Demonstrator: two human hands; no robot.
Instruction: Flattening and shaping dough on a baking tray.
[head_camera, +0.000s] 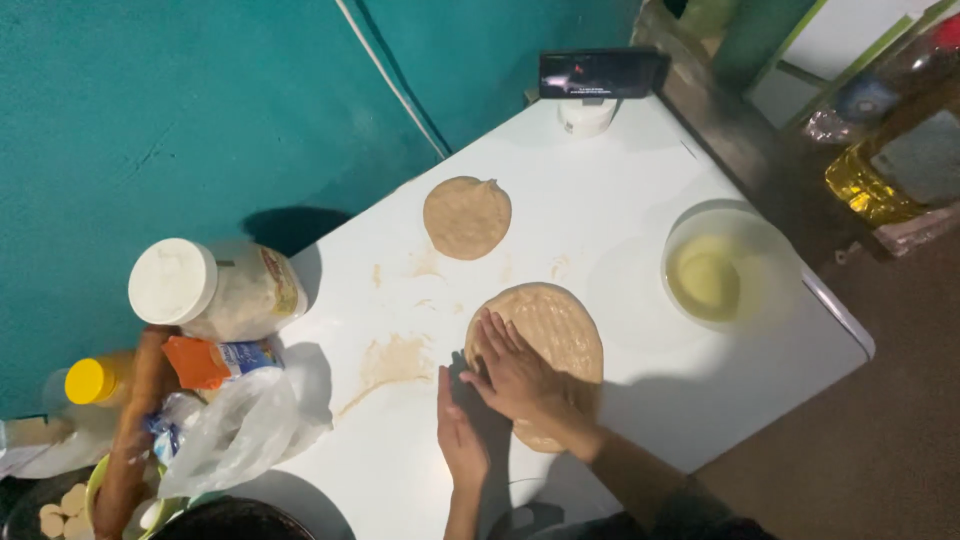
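— What can't you make out?

— The near edge of the flat dough round (545, 335) lies hidden under the right hand (515, 375) and its wrist. The left hand (458, 430) is in shadow, and its forearm is cut off at the frame edge.

— How are the hands set?

— Both open and flat, holding nothing: the right palm presses the soft, tan disc, while the left rests just beside it on the smooth white bench (620, 150).

— Anything else?

— Beyond the fingertips, a smaller dough round (467, 216); right of them, a translucent bowl (730, 265) of yellowish liquid.
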